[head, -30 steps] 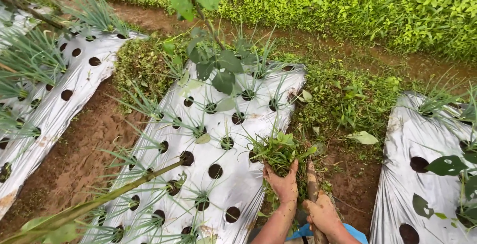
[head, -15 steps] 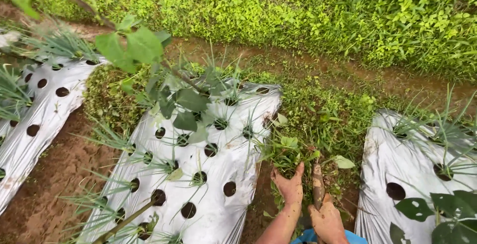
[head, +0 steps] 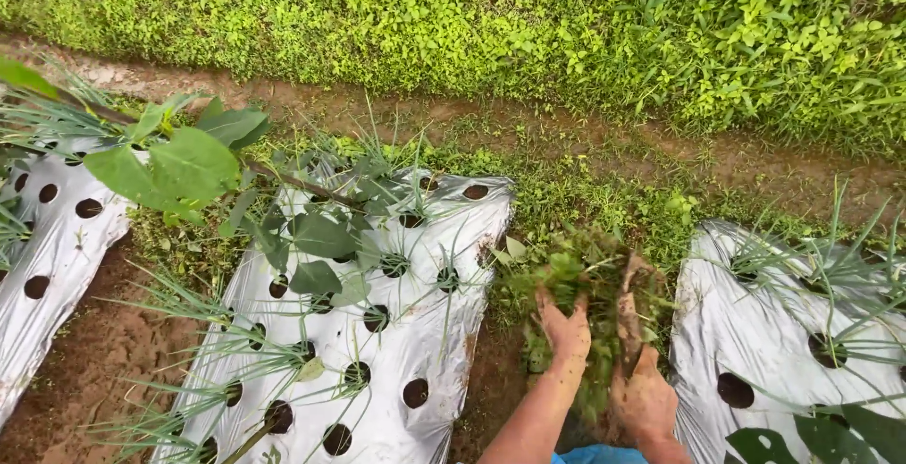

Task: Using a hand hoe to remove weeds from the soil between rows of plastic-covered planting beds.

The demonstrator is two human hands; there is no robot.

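A broad bank of green ground cover (head: pixel 585 30) runs across the top above a muddy path (head: pixel 528 124). Silver mulch sheets (head: pixel 396 332) with round planting holes cover the beds. In the furrow between two sheets, the left hand (head: pixel 564 327) grips a clump of weeds (head: pixel 576 270); the right hand (head: pixel 644 393) clasps a mud-caked tool (head: pixel 628 318) just beside it.

silvery-grey plastic mulch sheet (head: pixel 377 351) dotted with dark round holes, bright green weed clump (head: pixel 576 275), reddish-brown muddy soil path (head: pixel 85 351), mud-smeared hands, lime-green ground cover (head: pixel 528 20), blue cloth scrap (head: pixel 595 455)
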